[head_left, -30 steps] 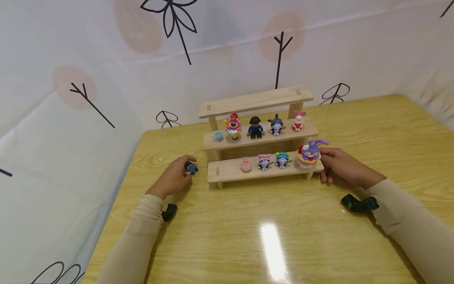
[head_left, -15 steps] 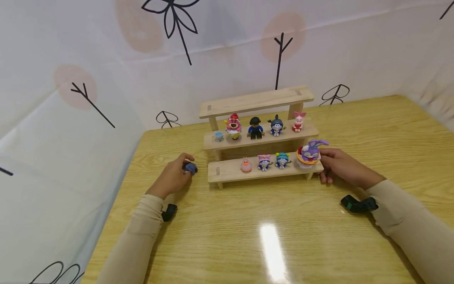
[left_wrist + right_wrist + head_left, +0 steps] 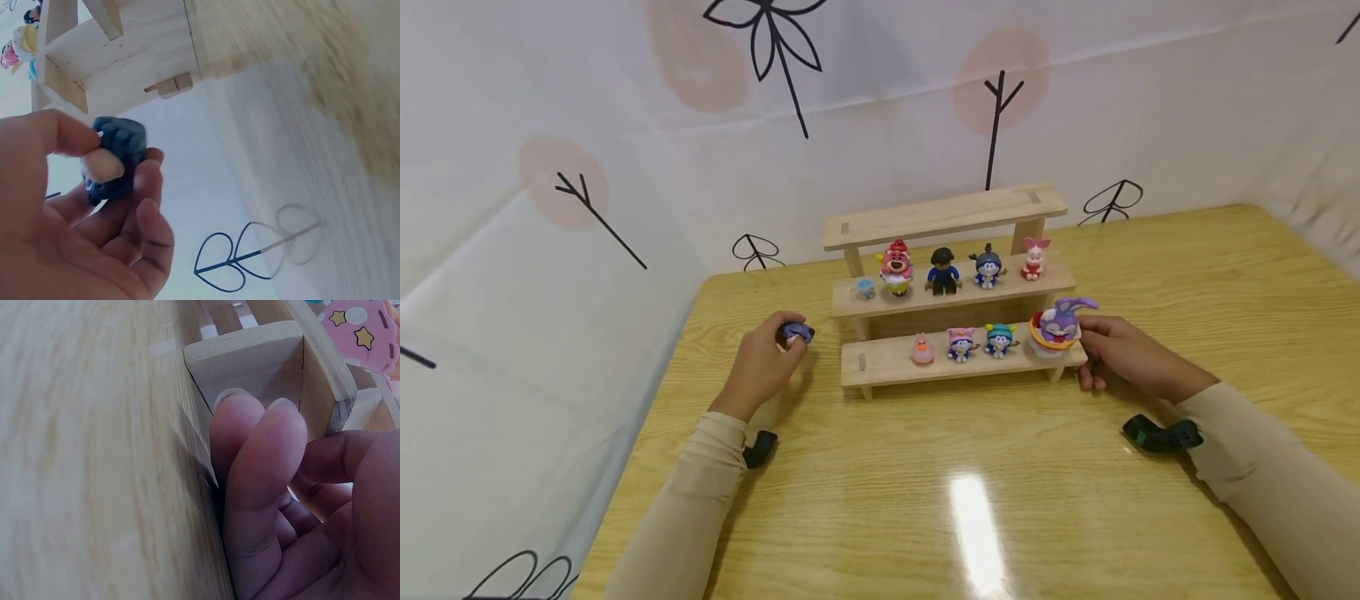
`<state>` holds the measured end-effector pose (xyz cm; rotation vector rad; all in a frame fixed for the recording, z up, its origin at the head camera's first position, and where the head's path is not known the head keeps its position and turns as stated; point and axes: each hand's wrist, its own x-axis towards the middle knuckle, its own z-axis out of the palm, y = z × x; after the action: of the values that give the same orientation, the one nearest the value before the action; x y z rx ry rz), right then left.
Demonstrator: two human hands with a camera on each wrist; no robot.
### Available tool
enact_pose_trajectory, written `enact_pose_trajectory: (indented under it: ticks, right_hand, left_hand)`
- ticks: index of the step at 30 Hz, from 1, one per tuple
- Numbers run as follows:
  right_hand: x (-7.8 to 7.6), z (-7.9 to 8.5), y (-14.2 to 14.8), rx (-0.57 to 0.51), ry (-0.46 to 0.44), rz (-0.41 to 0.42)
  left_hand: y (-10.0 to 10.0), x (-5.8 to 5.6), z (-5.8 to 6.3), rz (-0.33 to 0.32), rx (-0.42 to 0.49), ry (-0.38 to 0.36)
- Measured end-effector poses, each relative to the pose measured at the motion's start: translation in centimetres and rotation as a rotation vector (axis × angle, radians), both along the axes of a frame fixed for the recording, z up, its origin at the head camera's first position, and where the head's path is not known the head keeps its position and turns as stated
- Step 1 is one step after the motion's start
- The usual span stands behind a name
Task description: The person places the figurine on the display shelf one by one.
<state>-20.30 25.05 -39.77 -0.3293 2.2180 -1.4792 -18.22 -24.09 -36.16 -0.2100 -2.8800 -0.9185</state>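
My left hand [image 3: 763, 362] pinches a small dark-blue toy figure [image 3: 797, 332] just left of the wooden display shelf [image 3: 887, 367]. Close up in the left wrist view, the toy figure [image 3: 129, 139] sits between thumb and fingers, its front partly hidden. At the shelf's lower right end, my right hand [image 3: 1123, 350] grips the wood with curled fingers, beside a purple rabbit figure [image 3: 1060, 321]. In the right wrist view, a finger meets the shelf end [image 3: 340, 415], while other fingers curl near the tabletop; part of this grip is hidden.
On the bottom step stand a pink duck [image 3: 922, 350] and two small hooded figures. The middle step holds a red-capped bear [image 3: 897, 268], a dark-capped doll [image 3: 943, 272], a piglet [image 3: 1033, 259] and others. A patterned cloth [image 3: 880, 142] hangs behind the table.
My left hand has lifted slightly and moved a little away from me, turning the blue figure with it. My right hand stays at the shelf's end.
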Motion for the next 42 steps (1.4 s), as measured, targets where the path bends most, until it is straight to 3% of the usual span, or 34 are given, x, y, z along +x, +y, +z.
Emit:
enact_pose_trajectory:
  ticks: [7,20,33,42]
  right_hand:
    - [0.1,-0.1,-0.1,-0.014,0.008,0.003]
    - [0.0,0.0,-0.1,0.006,0.005,-0.003]
    - [0.1,-0.1,-0.1,-0.005,0.007,0.001]
    - [0.1,0.0,-0.1,-0.004,0.011,0.007]
  left_hand:
    - [0.7,0.3,0.6,0.031,0.061,0.048]
    - [2.0,1.2,1.8,-0.004,0.112,0.15]
    - [3.5,2.0,2.2,-0.096,0.07,0.182]
    - [4.0,2.2,1.9,-0.119,0.055,0.196]
